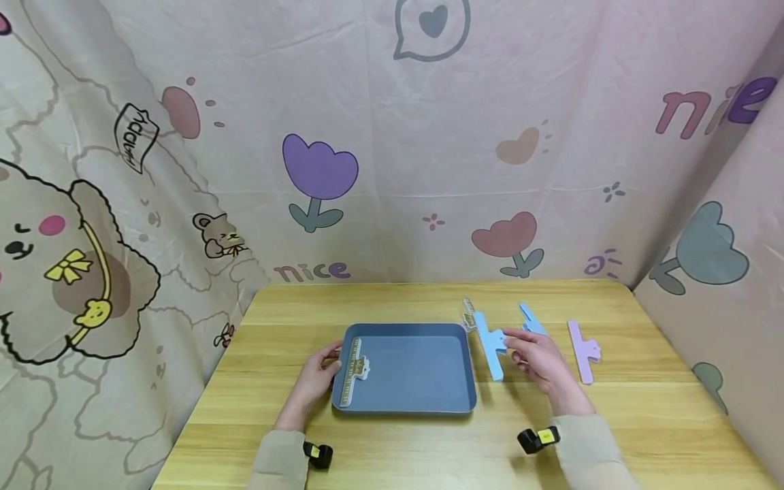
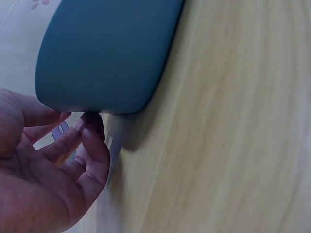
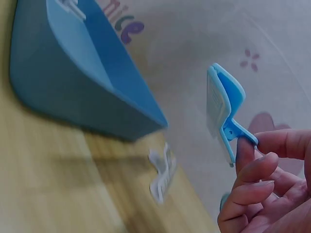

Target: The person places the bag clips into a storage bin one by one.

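Note:
Left of centre on the table stands a shallow grey-blue tray [image 1: 407, 371]. My left hand [image 1: 316, 376] holds its left side, the thumb at the rim and curled fingers under the edge in the left wrist view. Inside the tray, along its left side, lies a white clip with a gold ruler-like strip [image 1: 352, 373]. My right hand [image 1: 539, 361] pinches a long light blue clip [image 1: 488, 346] by its handle, just right of the tray. That clip is raised above the table, its long jaw upright in the right wrist view [image 3: 226, 94].
A patterned white-and-gold clip [image 1: 468, 312] lies by the tray's far right corner. Behind my right hand is another blue clip [image 1: 530, 318], partly hidden; farther right lies a purple clip [image 1: 584, 352]. A printed curtain [image 1: 392, 163] hangs behind the wooden table [image 1: 275, 327].

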Motion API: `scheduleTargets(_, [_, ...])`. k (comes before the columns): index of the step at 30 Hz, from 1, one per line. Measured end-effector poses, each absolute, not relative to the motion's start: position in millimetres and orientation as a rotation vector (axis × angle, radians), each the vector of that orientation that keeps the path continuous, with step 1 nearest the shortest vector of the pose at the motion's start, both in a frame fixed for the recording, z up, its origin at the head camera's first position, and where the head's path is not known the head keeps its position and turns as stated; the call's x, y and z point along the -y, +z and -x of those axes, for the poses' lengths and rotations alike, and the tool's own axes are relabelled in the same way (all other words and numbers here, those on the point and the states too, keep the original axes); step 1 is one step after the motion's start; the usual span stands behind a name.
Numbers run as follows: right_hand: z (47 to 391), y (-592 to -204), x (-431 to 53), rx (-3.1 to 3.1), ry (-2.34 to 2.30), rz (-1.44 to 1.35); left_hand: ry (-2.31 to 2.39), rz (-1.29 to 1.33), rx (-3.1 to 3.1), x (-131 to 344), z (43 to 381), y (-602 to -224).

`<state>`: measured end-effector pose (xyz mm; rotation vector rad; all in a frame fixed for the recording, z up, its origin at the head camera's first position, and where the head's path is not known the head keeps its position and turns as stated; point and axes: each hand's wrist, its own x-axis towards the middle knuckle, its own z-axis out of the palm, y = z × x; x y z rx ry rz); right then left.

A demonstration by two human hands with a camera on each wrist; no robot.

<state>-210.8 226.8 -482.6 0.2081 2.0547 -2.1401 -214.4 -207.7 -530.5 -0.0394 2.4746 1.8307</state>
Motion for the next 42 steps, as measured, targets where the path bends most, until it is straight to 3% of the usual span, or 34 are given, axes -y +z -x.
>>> scheduleTargets(42, [223.4,-500.6,-75.1,-2.124,-2.02,-0.139,1.738,0.023,-2.568,207.8,215.1,-532.0])
